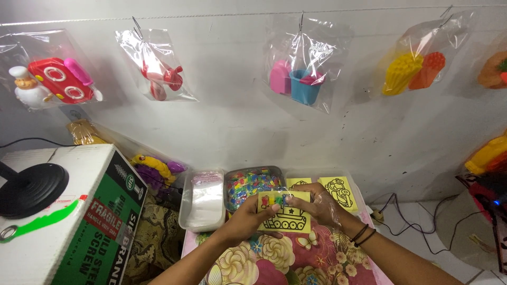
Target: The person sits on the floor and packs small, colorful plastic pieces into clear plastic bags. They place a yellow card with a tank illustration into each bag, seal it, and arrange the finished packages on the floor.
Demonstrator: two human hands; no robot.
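Your left hand (248, 216) and right hand (317, 203) both pinch the yellow card (285, 214) above the worktop (296, 258); it could slip from its thin bag, since only fingertips grip it.

My arms are bare from wrist to elbow, no sleeves in view on either side. My hands are bare too: left hand (248, 217), right hand (317, 203), no gloves, no rings that I can make out. The only things worn are thin dark bands (362, 235) on my right wrist, looks like two or three stacked just beside each other, cord or elastic type, plain, no beads or clasp visible. My left wrist has nothing on it. The fingernails on my left hand look pale and short; on the right they're too small to tell. No watch. Nothing else of me is in frame.
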